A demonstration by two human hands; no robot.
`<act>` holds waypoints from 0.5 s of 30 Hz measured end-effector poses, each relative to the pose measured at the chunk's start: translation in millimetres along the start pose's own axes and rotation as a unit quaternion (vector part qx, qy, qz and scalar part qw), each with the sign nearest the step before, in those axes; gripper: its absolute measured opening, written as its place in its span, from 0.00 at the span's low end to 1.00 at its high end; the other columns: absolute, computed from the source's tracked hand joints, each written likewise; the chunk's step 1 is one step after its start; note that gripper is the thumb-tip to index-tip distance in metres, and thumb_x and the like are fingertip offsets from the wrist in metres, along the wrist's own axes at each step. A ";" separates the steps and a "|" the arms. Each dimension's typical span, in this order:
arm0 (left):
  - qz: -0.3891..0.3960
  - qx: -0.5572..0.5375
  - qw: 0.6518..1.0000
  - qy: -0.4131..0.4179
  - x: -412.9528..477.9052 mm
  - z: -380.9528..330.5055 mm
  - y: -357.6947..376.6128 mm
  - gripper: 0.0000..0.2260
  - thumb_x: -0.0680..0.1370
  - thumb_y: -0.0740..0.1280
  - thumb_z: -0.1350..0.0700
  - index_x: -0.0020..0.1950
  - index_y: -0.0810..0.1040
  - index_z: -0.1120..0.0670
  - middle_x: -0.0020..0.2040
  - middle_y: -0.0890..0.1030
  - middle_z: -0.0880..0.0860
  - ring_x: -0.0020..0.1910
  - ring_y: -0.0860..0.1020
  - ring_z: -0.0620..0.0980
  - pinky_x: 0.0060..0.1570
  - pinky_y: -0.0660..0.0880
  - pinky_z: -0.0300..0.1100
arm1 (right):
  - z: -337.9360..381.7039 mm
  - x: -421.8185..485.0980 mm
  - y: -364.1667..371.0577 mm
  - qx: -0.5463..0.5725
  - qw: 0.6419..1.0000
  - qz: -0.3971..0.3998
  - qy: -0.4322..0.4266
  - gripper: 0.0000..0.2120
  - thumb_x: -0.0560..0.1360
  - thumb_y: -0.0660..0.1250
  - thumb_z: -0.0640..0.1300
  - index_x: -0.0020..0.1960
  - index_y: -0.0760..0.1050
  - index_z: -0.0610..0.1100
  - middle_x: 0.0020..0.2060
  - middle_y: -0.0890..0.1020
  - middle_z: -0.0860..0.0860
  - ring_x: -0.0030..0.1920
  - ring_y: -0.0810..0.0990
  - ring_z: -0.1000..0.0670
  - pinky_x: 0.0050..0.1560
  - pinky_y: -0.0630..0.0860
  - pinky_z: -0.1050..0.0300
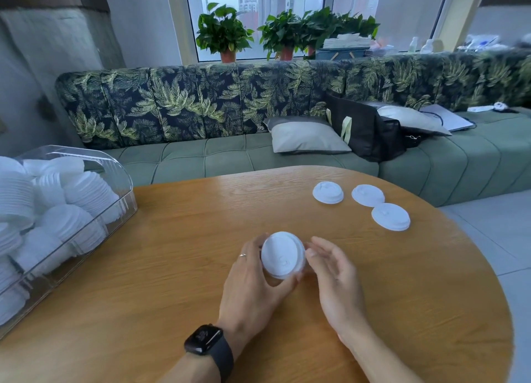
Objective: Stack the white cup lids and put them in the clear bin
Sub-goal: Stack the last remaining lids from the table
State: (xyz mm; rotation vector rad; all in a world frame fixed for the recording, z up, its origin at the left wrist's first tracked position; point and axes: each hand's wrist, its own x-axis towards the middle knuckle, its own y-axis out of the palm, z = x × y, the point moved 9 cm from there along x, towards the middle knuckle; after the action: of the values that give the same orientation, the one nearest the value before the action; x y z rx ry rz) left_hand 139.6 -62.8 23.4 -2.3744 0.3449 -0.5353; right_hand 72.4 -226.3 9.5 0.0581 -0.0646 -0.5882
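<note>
- Gripping the lid stack (283, 254) just above the table (143, 282), the left hand (253, 279) has its thumb and fingers curled round the rim. The hold is on the edge only, so a hard squeeze could buckle the thin plastic or pop the top lid out of its nest.
- The right hand (334, 273) is relaxed and holds nothing, with its fingertips at the stack's right side. Whether they touch it I cannot tell. If this hand reaches away for more lids, the left must keep the stack square alone, and it may tilt.
- On the left, the clear bin (126, 193) is already heaped with white lids close to its curved cover. Pushing another stack in could topple those piles or jam against them.
- Farther off to the right, three loose lids (368, 195) lie flat, well apart from the hands. A careless sweep on smooth wood could skate one toward the rounded edge.
- Beyond that edge the sofa (258, 164) sits lower, so a lid sliding off would drop out of easy reach.
</note>
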 end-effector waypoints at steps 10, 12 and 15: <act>-0.036 -0.020 0.997 -0.062 34.9 8.1 17.9 0.31 0.69 0.70 0.30 0.68 0.63 0.36 0.60 0.76 0.38 0.58 0.76 0.45 0.57 0.76 0.49 | 13.3 78.4 -28.3 -0.386 0.914 -0.027 -0.120 0.16 0.80 0.65 0.42 0.67 0.73 0.48 0.59 0.72 0.61 0.69 0.68 0.53 0.68 0.65 0.62; -0.045 -0.036 0.996 -0.063 33.2 11.4 17.9 0.30 0.69 0.71 0.31 0.66 0.64 0.34 0.58 0.76 0.35 0.57 0.77 0.43 0.56 0.77 0.49 | 11.0 105.9 -22.0 -0.430 0.894 -0.024 -0.128 0.19 0.80 0.64 0.43 0.70 0.71 0.46 0.68 0.71 0.54 0.72 0.64 0.51 0.74 0.63 0.56; -0.046 -0.051 0.996 -0.058 35.1 15.2 19.7 0.32 0.67 0.70 0.30 0.67 0.64 0.34 0.60 0.76 0.35 0.59 0.77 0.41 0.57 0.77 0.47 | 5.6 148.0 -13.8 -0.460 0.878 -0.031 -0.125 0.22 0.80 0.63 0.44 0.73 0.68 0.43 0.75 0.66 0.48 0.76 0.60 0.47 0.76 0.60 0.52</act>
State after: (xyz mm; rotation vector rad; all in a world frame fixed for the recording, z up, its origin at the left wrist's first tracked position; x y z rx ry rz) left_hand 175.5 -82.2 9.9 -2.5179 0.2155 -0.4274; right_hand 187.2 -320.2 20.6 -0.9514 -0.0271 -0.6397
